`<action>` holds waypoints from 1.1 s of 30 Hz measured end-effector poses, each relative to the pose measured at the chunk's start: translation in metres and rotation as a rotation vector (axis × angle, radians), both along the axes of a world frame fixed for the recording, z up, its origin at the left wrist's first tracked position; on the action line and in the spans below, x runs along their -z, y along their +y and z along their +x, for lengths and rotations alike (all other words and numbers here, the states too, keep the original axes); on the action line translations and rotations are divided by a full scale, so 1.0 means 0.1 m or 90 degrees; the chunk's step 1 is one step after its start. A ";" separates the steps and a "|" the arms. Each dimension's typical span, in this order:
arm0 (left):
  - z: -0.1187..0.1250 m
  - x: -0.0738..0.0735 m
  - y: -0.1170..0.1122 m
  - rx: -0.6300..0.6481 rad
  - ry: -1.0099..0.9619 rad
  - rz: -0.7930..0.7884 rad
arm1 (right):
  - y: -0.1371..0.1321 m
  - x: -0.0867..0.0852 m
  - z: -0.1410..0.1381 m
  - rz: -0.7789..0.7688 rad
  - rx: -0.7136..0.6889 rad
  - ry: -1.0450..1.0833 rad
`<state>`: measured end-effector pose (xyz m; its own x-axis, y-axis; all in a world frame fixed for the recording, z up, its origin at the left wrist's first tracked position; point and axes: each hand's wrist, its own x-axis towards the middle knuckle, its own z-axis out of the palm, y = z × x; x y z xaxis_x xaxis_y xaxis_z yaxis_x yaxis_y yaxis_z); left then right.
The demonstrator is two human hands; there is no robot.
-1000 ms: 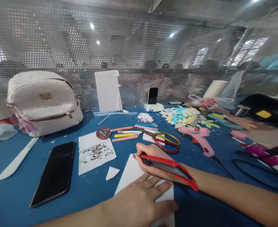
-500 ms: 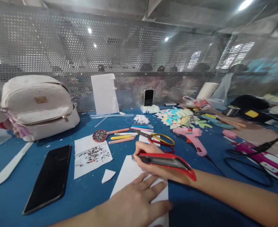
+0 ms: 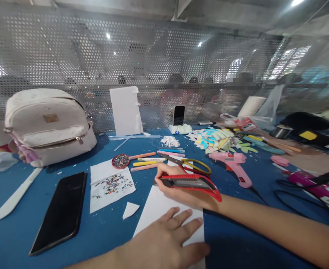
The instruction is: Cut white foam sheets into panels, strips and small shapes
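The white sheet (image 3: 155,207) lies on the blue surface (image 3: 102,239) right in front of me, partly hidden under my hands. My left hand (image 3: 163,241) is palm down over it with fingers spread, gripping nothing. My right hand (image 3: 167,186) is closed around the red utility knife (image 3: 194,182), its front end over the sheet's far edge; whether the blade touches the paper, I can't tell. Just beyond that hand are the scissors (image 3: 203,166) and some markers (image 3: 147,163). A white scrap (image 3: 130,210) lies left of the sheet, near the paper (image 3: 101,172) scattered with glitter. Further left is a black phone (image 3: 60,213); to the right lies a pink glue gun (image 3: 234,162). My pale backpack (image 3: 50,136) sits at the far left.
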<state>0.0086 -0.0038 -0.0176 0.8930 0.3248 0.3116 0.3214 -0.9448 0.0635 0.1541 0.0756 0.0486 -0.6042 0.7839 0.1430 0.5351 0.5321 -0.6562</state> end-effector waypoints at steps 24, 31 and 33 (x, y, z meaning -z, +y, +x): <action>0.00 -0.13 0.02 0.025 0.000 -0.083 | -0.13 -0.04 0.03 0.054 -0.007 -0.063; 0.00 -0.13 0.01 0.027 -0.007 -0.100 | -0.10 0.02 0.05 0.050 -0.014 -0.049; 0.00 -0.14 0.00 0.026 -0.006 -0.111 | -0.09 0.04 0.07 0.044 -0.036 -0.040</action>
<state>0.0089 -0.0033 -0.0034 0.9038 0.3387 0.2615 0.2823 -0.9313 0.2303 0.1609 0.0665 0.0447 -0.6562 0.7382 0.1566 0.5421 0.6055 -0.5827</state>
